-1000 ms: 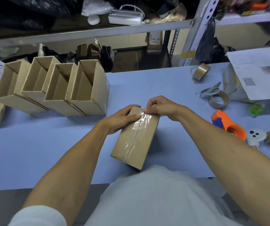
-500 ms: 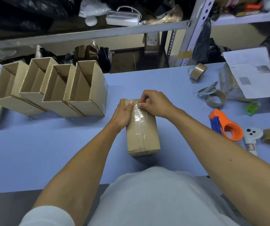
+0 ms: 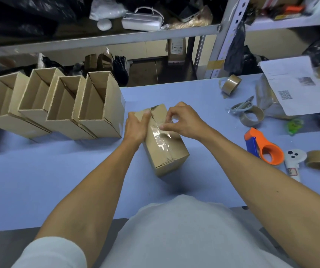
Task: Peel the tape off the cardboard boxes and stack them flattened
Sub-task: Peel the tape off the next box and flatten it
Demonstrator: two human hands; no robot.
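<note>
1. Head view: blue tabletop (image 3: 39, 180) fills the middle of the frame, with grey metal shelving (image 3: 101, 38) of bags and clutter behind it at 12 o'clock.
2. At the centre lies a closed cardboard box (image 3: 165, 149), resting on the table with its long side running from 11 toward 5 o'clock.
3. Clear tape (image 3: 158, 135) runs along the box's top seam; its far part is lifted off the cardboard, and the seam beyond it is bare.
4. The left hand (image 3: 136, 125) grips the box's far left edge, fingers curled over the top and thumb on the seam side.
5. The right hand (image 3: 182, 120) pinches the loose end of the tape between thumb and forefinger, the other fingers loosely bent above the box.
6. At 10 o'clock stand four open boxes (image 3: 58, 105) in a row, side by side, leaning, mouths up.
7. At 3 o'clock lies an orange tape dispenser (image 3: 265, 147), with brown tape rolls (image 3: 251, 117) near it and another roll (image 3: 230, 84) at 2 o'clock.
8. A printed sheet (image 3: 298, 88) with a square code lies at the right edge, around 2 o'clock.
</note>
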